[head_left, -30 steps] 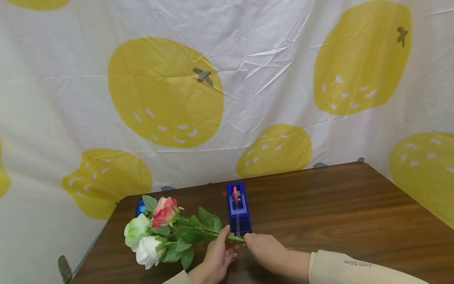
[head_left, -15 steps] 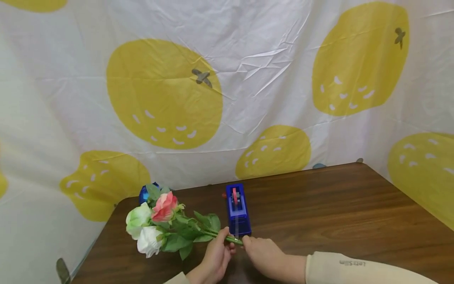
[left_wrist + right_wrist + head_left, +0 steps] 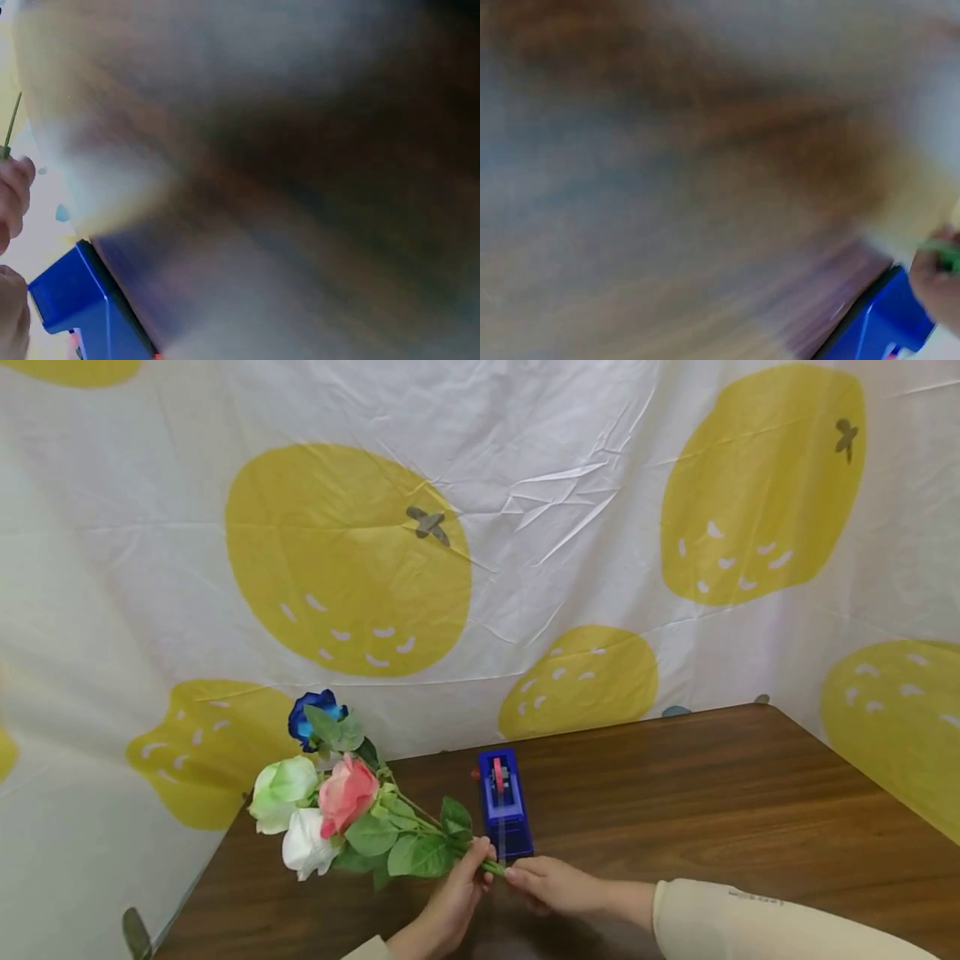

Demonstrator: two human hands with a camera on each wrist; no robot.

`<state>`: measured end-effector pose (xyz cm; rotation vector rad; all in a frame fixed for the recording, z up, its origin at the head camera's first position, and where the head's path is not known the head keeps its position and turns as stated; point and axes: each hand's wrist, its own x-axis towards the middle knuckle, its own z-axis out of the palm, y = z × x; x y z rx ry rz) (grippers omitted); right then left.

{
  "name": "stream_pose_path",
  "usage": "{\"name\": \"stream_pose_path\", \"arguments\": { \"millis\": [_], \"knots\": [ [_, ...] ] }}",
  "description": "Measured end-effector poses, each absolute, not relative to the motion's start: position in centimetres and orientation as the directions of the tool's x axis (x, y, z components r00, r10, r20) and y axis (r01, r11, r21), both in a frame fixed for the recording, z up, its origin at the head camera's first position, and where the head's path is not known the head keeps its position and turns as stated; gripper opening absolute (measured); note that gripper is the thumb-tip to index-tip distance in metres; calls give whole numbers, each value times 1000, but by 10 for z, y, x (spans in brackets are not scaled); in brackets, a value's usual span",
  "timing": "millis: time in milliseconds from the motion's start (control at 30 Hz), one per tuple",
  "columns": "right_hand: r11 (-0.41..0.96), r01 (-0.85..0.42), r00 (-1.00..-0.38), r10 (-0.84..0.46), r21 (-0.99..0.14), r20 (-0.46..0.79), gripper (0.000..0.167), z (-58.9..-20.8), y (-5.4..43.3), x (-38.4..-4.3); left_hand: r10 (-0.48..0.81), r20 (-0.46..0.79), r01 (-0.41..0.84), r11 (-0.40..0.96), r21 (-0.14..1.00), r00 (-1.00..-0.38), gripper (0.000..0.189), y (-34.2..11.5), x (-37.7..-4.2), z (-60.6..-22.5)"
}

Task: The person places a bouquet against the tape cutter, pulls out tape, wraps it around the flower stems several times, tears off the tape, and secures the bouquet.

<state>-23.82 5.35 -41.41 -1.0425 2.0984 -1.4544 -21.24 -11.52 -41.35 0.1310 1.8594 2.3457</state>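
Nearest: left hand (image 3: 453, 900) pinches the green stems (image 3: 492, 866), thumb on top, fingers curled under. Right hand (image 3: 561, 887) pinches the stems' right ends between thumb and fingers; its thumb now lies straighter than half a second ago. Whether it also catches tape, can't tell. Both wrist views mostly blur.

Stems slant between the hands, just near of the cobalt-blue plastic tape dispenser (image 3: 507, 806). Clear tape strip (image 3: 502, 837) runs from dispenser to stems, unbroken as far as visible. Dispenser hasn't visibly shifted.

Bunch has rolled and tilted up: pink-red fabric rose (image 3: 348, 796) now faces nearer, beside white fabric rose (image 3: 306, 843) and pale-green fabric rose (image 3: 283, 793). Deep-blue fabric rose (image 3: 315, 720), farthest, has risen against the white lemon-print curtain (image 3: 525, 452). Likely meaning: stems turned against attached tape; how far it wraps them, can't tell.
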Motion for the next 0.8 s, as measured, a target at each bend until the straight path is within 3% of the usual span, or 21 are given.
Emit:
{"name": "stream_pose_path", "arguments": {
  "millis": [100, 233, 367, 467, 633, 800],
  "knots": [
    [122, -243, -578, -815, -962, 43, 40, -416, 54, -248, 220, 10, -47, -253, 966, -976, 18, -118, -214, -414],
    [140, -79, -471, -878, -987, -87, 39, -416, 58, -259, 297, 19, -80, -318, 945, -955, 18, -122, -216, -414],
    [167, 69, -348, -920, -983, -181, 30, -416, 61, -266, 349, 37, -101, -370, 924, -936, 20, -125, -216, -415],
    [168, 110, -286, -938, -980, -193, 21, -418, 64, -269, 378, 46, -109, -379, 919, -925, 18, -125, -215, -417],
    [178, 140, -253, -945, -974, -209, 20, -420, 66, -271, 406, 46, -112, -356, 928, -913, 16, -125, -213, -418],
    [167, 137, -291, -935, -976, -201, 19, -422, 64, -268, 360, 1, -140, -367, 920, -933, 17, -125, -211, -417]
  ]
}}
